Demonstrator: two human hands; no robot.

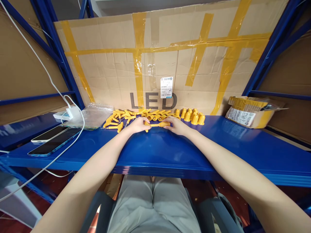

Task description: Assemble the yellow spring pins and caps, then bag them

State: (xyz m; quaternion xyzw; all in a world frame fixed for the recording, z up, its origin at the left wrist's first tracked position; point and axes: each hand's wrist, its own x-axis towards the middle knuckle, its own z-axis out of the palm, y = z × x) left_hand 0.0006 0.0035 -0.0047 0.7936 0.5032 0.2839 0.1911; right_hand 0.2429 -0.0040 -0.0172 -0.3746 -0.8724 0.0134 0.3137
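Between both hands, just above the blue tabletop, is a yellow plastic piece with a T-shaped end and a ribbed, twisted shaft. My left hand is closed on the T-shaped end. My right hand pinches the wider, sleeve-like end. Behind the hands lies a row of similar yellow pieces with round cup ends. To the left of my left hand is a loose pile of yellow T-shaped pieces, some with fine chains. Several yellow flared caps stand beyond my right hand.
On the left of the blue table lie two phones, a clear plastic bag and a white charger with a cable. A small taped carton stands at the right. A large cardboard sheet forms the back wall.
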